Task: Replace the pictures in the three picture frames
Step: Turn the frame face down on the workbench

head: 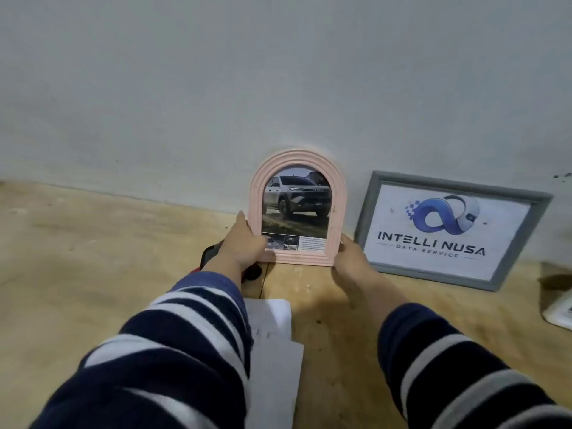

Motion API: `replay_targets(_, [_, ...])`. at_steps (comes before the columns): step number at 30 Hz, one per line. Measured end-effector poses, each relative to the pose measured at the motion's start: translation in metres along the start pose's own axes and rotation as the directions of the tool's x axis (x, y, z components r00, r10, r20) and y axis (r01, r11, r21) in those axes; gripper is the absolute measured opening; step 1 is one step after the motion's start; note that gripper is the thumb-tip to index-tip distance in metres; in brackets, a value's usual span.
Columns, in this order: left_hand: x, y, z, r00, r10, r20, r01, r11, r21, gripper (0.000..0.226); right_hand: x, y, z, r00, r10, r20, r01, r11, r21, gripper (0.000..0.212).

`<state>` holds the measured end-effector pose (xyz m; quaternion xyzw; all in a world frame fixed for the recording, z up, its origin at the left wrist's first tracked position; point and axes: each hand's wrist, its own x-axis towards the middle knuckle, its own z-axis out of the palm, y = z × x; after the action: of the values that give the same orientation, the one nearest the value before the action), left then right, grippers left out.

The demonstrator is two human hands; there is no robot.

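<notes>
A pink arched picture frame [337,196] with a picture of a grey pickup truck stands upright against the wall. My left hand [244,243] grips its lower left edge, thumb over the front. My right hand [351,261] holds its lower right corner. To the right, a grey rectangular frame [374,196] with a blue logo picture reading "INTELLI NUSA" leans against the wall.
The frames stand on a wooden table [93,258] next to a white wall [278,72]. White paper sheets [272,351] lie between my forearms. A red and black object [210,253] sits behind my left wrist. A white thing [560,311] lies at the right edge.
</notes>
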<state>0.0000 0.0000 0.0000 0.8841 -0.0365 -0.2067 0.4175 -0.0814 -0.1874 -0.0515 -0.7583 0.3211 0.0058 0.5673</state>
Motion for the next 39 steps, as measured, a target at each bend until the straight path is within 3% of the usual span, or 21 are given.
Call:
replay_targets(4, [0.008, -0.002, 0.002, 0.999, -0.038, -0.007, 0.038, 0.999, 0.030, 0.052, 0.007, -0.004, 0.001, 0.999, -0.007, -0.052, 0.006, 1.000, -0.015, 0.040])
replay_targets(8, [0.008, 0.001, 0.006, 0.998, -0.067, -0.013, 0.067, 0.997, -0.026, 0.047, 0.005, -0.009, -0.003, 0.987, -0.056, -0.150, 0.051, 0.998, -0.038, 0.037])
replay_targets(12, [0.006, 0.008, 0.010, 0.995, -0.097, -0.019, 0.089, 0.964, -0.252, 0.044, -0.001, -0.019, -0.015, 0.974, -0.136, -0.182, 0.136, 0.991, -0.011, 0.035])
replay_targets(16, [-0.007, 0.025, 0.012, 0.995, -0.095, 0.014, 0.091, 0.896, -0.434, 0.018, -0.014, -0.039, -0.037, 0.934, -0.267, -0.236, 0.245, 0.963, -0.115, 0.031])
replay_targets(21, [-0.023, 0.049, 0.007, 0.998, -0.018, -0.054, -0.020, 0.781, -0.624, 0.030, -0.041, -0.051, -0.077, 0.873, -0.425, -0.240, 0.325, 0.873, -0.363, 0.024])
replay_targets(24, [-0.034, 0.055, 0.011, 0.997, 0.030, -0.074, -0.067, 0.813, -0.579, 0.035, -0.064, -0.047, -0.102, 0.852, -0.466, -0.240, 0.306, 0.814, -0.494, 0.028])
replay_targets(31, [-0.073, 0.062, 0.052, 0.995, 0.021, 0.096, 0.028, 0.874, -0.485, 0.075, -0.117, -0.021, -0.150, 0.839, -0.493, -0.230, 0.186, 0.658, -0.730, 0.043])
replay_targets(39, [-0.137, 0.064, 0.106, 0.989, 0.054, 0.139, 0.007, 0.913, -0.408, 0.065, -0.155, 0.023, -0.183, 0.796, -0.574, -0.191, 0.170, 0.516, -0.839, 0.045])
